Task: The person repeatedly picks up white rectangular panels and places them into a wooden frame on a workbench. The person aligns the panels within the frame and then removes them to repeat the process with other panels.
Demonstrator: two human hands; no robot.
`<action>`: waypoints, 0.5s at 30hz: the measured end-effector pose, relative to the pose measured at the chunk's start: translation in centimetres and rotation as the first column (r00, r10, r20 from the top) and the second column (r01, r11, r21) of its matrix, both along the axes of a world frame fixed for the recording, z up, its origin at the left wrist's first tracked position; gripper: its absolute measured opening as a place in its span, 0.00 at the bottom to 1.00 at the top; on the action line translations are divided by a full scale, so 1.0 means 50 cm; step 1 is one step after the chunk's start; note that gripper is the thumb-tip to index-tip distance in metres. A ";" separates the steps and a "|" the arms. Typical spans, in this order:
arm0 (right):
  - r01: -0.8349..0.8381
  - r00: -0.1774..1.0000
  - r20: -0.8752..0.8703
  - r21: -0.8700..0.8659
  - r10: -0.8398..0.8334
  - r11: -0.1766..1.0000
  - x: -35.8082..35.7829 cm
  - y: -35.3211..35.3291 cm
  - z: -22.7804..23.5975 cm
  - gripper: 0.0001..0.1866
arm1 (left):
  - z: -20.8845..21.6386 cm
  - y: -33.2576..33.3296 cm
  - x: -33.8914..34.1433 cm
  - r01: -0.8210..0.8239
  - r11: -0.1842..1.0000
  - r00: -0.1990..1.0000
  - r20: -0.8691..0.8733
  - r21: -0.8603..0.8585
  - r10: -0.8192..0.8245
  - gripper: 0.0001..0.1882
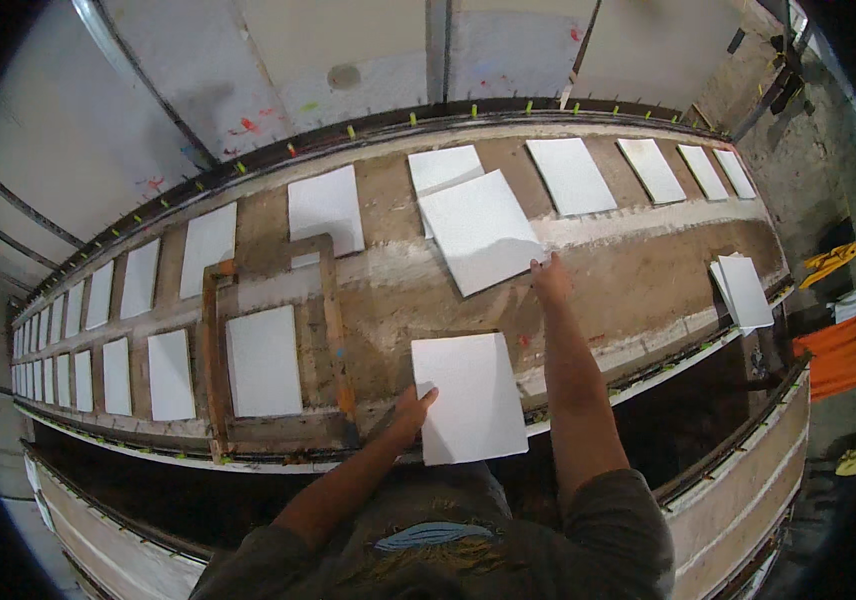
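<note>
My left hand (412, 416) grips the left edge of a white rectangular panel (470, 400), thumb on top, close to my body at the table's near edge. Out to the right, my right hand (551, 278) pinches the lower right corner of a second white panel (478, 230). That panel is tilted and partly covers another white panel (443, 165) lying on the table. Both held panels look thin and flat, with a slightly rough surface. The fingers beneath each panel are hidden.
A long brown-stained table (638, 265) carries two rows of white panels. A wooden frame (331, 330) stands around one panel on the left. Several panels (745, 290) overlap at the right near edge. Pegs line the far rail. An orange cloth (836, 357) hangs at the right.
</note>
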State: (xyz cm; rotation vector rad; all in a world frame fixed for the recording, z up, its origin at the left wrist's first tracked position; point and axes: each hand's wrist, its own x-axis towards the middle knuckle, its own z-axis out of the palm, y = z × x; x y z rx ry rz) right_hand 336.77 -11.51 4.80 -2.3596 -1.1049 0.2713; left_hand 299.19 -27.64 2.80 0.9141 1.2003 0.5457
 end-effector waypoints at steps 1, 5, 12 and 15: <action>0.019 0.999 -0.029 -0.114 -0.023 0.993 0.020 0.015 0.000 0.31 | 0.046 -0.001 0.008 -0.021 1.000 1.000 -0.020 -0.018 0.021 0.23; -0.005 0.987 -0.160 -0.028 0.001 1.000 0.036 0.062 -0.037 0.27 | -0.047 0.020 -0.006 -0.115 0.993 0.993 0.010 0.004 0.115 0.21; 0.419 0.392 -0.914 0.279 0.105 0.864 0.081 0.091 -0.040 0.13 | 0.059 0.096 0.103 -0.169 0.986 0.983 0.075 -0.017 0.169 0.18; 0.561 0.343 -0.930 0.317 0.134 0.764 0.125 0.142 -0.025 0.12 | 0.085 0.109 0.136 -0.162 0.986 0.985 0.057 -0.045 0.165 0.18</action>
